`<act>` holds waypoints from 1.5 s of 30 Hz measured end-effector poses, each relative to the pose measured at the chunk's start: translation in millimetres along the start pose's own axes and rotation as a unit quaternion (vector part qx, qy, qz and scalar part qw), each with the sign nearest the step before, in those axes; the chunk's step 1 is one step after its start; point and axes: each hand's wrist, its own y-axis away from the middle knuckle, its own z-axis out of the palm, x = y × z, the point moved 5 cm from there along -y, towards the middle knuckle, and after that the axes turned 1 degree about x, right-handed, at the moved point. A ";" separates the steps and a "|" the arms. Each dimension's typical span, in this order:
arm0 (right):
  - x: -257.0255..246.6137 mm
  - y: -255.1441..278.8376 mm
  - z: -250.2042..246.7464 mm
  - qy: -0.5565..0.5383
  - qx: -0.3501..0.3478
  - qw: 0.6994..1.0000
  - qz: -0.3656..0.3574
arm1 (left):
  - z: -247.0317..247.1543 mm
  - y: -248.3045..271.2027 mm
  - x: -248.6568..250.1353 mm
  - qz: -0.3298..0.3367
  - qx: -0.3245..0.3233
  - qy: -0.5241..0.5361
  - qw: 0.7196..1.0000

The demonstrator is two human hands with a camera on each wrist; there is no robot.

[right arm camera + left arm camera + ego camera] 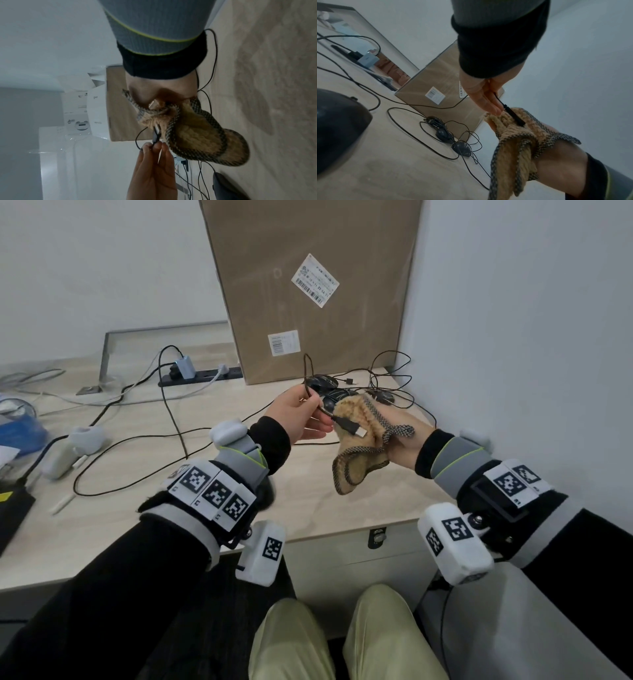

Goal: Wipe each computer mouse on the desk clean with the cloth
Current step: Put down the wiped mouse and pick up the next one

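My left hand (318, 414) pinches a black mouse cable just behind its USB plug (352, 430), above the desk. The plug lies against a tan knitted cloth (356, 453) with a dark checked border, which my right hand (406, 445) grips bunched up. In the left wrist view the plug (513, 115) touches the cloth (518, 142). Three black mice (322, 381) (337, 398) (382, 397) sit tangled in cables at the back right corner, behind my hands. Another dark mouse (337, 121) lies close under my left wrist.
A tall cardboard box (308, 285) leans on the wall behind the mice. A power strip (202, 374) with chargers sits at the back, and black cables loop over the desk (308, 501). White gadgets (85, 436) and a blue container (20, 429) lie at the left.
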 end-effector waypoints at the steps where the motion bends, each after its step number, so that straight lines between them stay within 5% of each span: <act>1: 1.5 1.0 4.2 0.004 -0.013 1.000 0.013 | 0.9 0.6 -0.4 0.003 0.000 -0.005 1.000; 11: 7.0 10.6 17.6 0.088 -0.120 0.988 0.039 | 0.9 2.8 -6.7 -0.002 -0.001 -0.008 1.000; 23: 11.4 -8.2 25.3 0.209 0.015 0.977 -0.038 | -31.8 13.8 -20.7 -0.065 0.055 0.089 0.992; 28: 19.5 -11.5 29.5 0.197 0.014 0.980 -0.028 | -86.9 17.6 -16.5 -0.097 0.152 0.090 0.979; 38: 48.6 -30.4 47.3 0.321 0.019 0.945 0.058 | -123.6 38.0 -82.3 -0.314 0.154 -0.036 0.936; 45: 82.7 -49.3 94.0 0.436 -0.029 0.897 0.068 | -117.7 34.8 -101.0 -0.351 0.145 -0.009 0.925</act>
